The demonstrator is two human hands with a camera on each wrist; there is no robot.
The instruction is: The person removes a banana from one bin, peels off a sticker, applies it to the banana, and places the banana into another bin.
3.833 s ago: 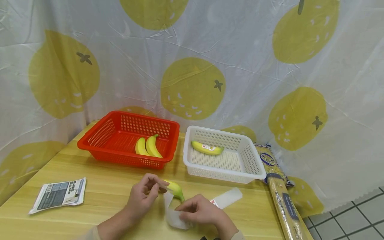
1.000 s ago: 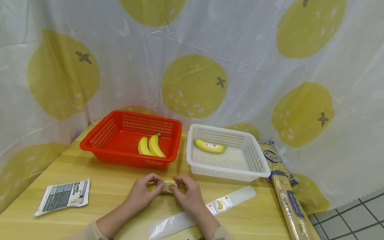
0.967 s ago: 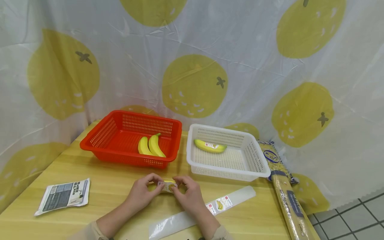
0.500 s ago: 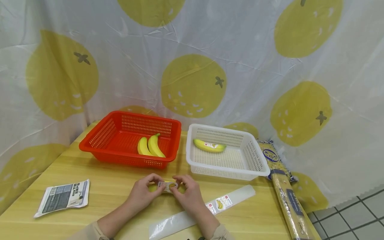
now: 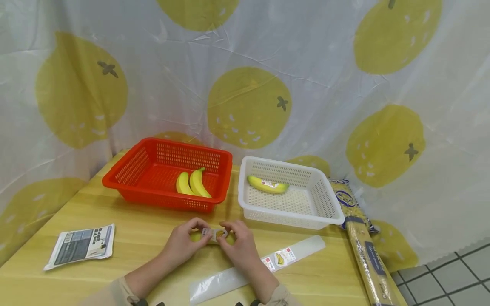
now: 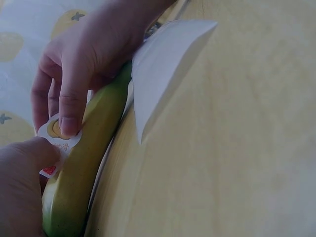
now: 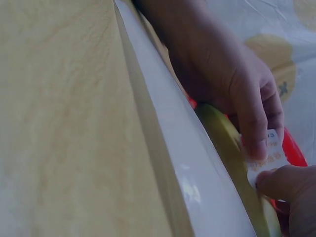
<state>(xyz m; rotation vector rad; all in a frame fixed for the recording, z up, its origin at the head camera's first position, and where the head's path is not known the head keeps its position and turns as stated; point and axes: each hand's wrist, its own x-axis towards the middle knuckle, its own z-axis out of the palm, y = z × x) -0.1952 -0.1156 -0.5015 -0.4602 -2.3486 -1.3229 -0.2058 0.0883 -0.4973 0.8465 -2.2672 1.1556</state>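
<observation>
Both hands hold a yellow banana (image 6: 101, 113) with green ends, low over the table in front of the baskets. A white label sticker (image 5: 214, 235) with a banana picture lies along its side. My left hand (image 5: 184, 243) grips one end, its thumb on the sticker. The right hand (image 5: 242, 246) grips the other end, with its thumb pressing the sticker too. In the left wrist view, a sticker edge stands out past the banana's side. Under the right forearm lies a glossy backing strip (image 5: 218, 285) bearing more banana stickers (image 5: 285, 257).
A red basket (image 5: 153, 195) holding two bananas (image 5: 197, 182) stands behind the hands. Right of it, a white basket (image 5: 291, 219) contains one stickered banana (image 5: 268, 185). A white-and-grey packet (image 5: 80, 247) lies left; pasta packages (image 5: 367, 259) line the table's right edge.
Earlier, the hands held the strip beside the banana; now the strip lies on the table and both hands grip the banana with the sticker on it. The last second shows little movement.
</observation>
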